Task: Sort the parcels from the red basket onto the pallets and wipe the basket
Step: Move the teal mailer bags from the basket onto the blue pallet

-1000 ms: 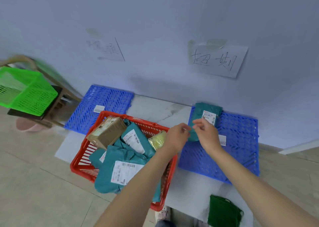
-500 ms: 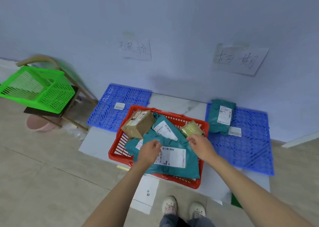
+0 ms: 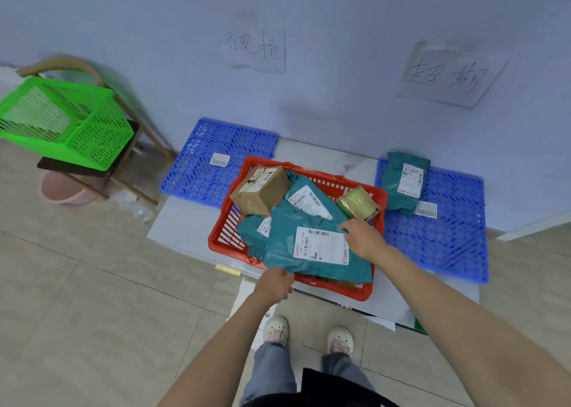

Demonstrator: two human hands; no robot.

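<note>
You have come back from the right blue pallet [image 3: 445, 242] to the red basket [image 3: 225, 233], and both hands are now on the top teal mailer [image 3: 312, 252], the one lying label-up across the near side of the heap. Your left hand [image 3: 275, 284] curls its fingers round the mailer's near-left corner at the basket's front rim, and your right hand [image 3: 363, 238] pinches its far-right edge just beside the label. That reads as the start of the next pick: one teal parcel [image 3: 401, 184] already lies on the right pallet, while the left blue pallet [image 3: 216, 159] carries only a loose white label. A second ago your hands were out over the right pallet, at the parcel just set down there; half a second ago they hovered above this mailer, the left resting on its near edge. Since then the left has slid down to the corner and the right has closed on the edge. The basket holds a brown carton [image 3: 261, 190], a yellow taped packet [image 3: 358, 204] and more teal bags, so sorting is early and wiping is far off.
</note>
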